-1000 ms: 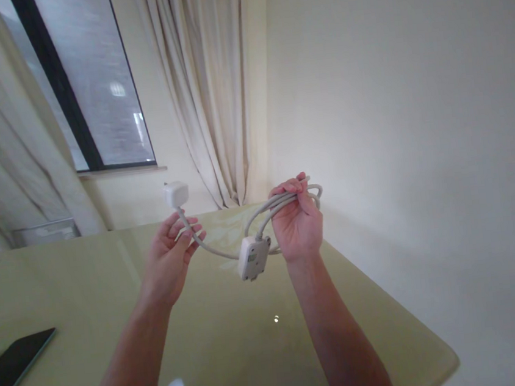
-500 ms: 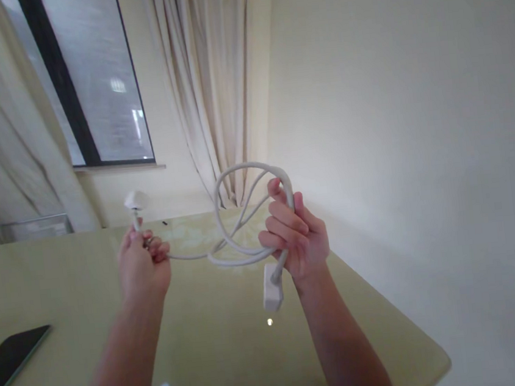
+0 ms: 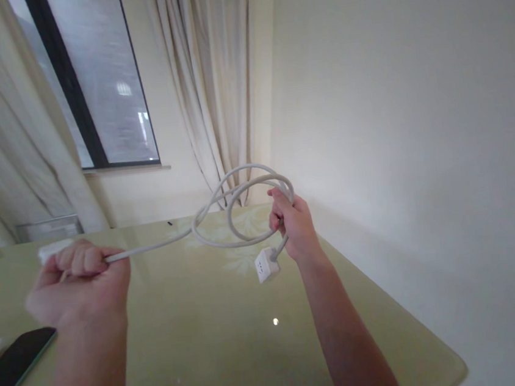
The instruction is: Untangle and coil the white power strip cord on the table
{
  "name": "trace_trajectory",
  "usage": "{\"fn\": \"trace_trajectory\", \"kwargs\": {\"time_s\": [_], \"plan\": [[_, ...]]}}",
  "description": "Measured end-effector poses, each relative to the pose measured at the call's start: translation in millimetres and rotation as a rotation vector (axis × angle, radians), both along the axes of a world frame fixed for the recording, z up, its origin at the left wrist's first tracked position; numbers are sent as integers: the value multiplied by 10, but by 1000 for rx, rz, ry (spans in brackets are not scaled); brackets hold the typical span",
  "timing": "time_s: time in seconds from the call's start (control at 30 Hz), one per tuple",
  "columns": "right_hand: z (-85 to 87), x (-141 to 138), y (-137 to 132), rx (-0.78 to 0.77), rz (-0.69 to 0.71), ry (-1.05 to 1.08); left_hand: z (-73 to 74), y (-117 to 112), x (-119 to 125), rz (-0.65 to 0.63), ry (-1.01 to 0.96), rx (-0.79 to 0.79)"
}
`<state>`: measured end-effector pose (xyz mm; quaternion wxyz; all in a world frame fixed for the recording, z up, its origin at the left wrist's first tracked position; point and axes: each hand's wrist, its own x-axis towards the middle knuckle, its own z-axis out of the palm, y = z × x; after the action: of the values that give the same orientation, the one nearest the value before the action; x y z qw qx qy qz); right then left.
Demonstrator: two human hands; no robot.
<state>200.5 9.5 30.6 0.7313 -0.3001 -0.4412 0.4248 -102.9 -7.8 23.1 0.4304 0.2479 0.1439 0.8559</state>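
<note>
My right hand (image 3: 294,225) is closed round the coiled part of a white extension cord (image 3: 236,210), held up above the glossy green table (image 3: 236,342). Two loops of cord stand out to the left of that hand. The cord's small white socket block (image 3: 266,265) hangs just below the fist. My left hand (image 3: 80,284) is a fist round the cord's other end, far to the left, and the white plug (image 3: 54,248) pokes out behind the knuckles. A straight stretch of cord runs between the two hands.
A dark flat phone or tablet (image 3: 13,366) lies at the table's left edge. Beige curtains (image 3: 214,87) and a window (image 3: 98,81) stand behind the table. A plain wall is on the right, and the table's rounded corner (image 3: 455,365) is at lower right.
My left hand has pulled the plug end far to the left and nearer me, drawing the cord out straight. The coil in my right hand has shrunk to fewer loops.
</note>
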Motion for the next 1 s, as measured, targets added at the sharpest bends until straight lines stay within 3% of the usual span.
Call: {"fn": "trace_trajectory", "kwargs": {"time_s": [0.1,0.27,0.4,0.53,0.67,0.77,0.87,1.0], "plan": [[-19,-23,39,48,134,103,-82,45,71,-89,68,53],[52,38,-56,156,320,236,-193,154,225,-234,-33,170],[54,52,-97,244,418,361,-229,241,404,-436,-46,24],[5,7,-77,251,531,432,-277,270,789,-590,88,-147],[-15,4,-79,305,633,530,-433,293,1150,-654,251,-123],[-14,37,-96,349,632,645,-607,342,1286,-571,298,-31],[10,69,-117,328,546,665,-717,368,1331,-481,363,61],[83,57,-161,224,385,471,-610,262,1335,-491,360,61]]}}
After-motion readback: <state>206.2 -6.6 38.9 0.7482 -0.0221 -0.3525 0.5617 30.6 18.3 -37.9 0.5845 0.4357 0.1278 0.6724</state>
